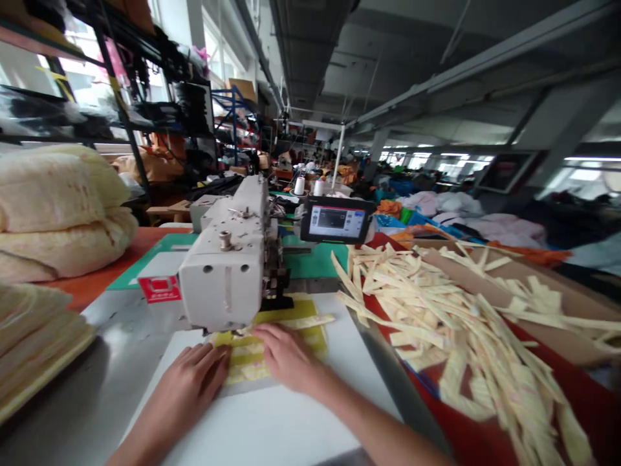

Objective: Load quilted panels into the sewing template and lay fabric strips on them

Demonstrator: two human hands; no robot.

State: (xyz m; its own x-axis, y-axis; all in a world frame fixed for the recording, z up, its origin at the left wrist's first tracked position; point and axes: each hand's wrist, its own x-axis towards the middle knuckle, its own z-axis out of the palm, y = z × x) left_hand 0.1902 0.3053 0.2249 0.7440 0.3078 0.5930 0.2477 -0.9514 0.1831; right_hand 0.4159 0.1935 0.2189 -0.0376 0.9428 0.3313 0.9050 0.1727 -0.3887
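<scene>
A white sewing machine head (226, 278) stands over a white board (286, 427). On the board lies a yellow template sheet (247, 359) bearing pale patterned pieces. My left hand (201, 375) rests palm down at the sheet's left edge, its fingers extended and holding nothing visible. My right hand (288, 359) reaches close under the machine head, with its fingertips pressed together at the left end of a pale yellow fabric strip (310, 321). The strip runs rightward across the sheet. The machine head partly hides the sheet's back left part.
Many loose pale fabric strips (451, 323) are heaped on the red surface at right, beside a cardboard box (548, 272). Folded pale fabric (33, 343) and a bulky pale bundle (58, 207) sit at left. A control screen (337, 220) stands behind the board.
</scene>
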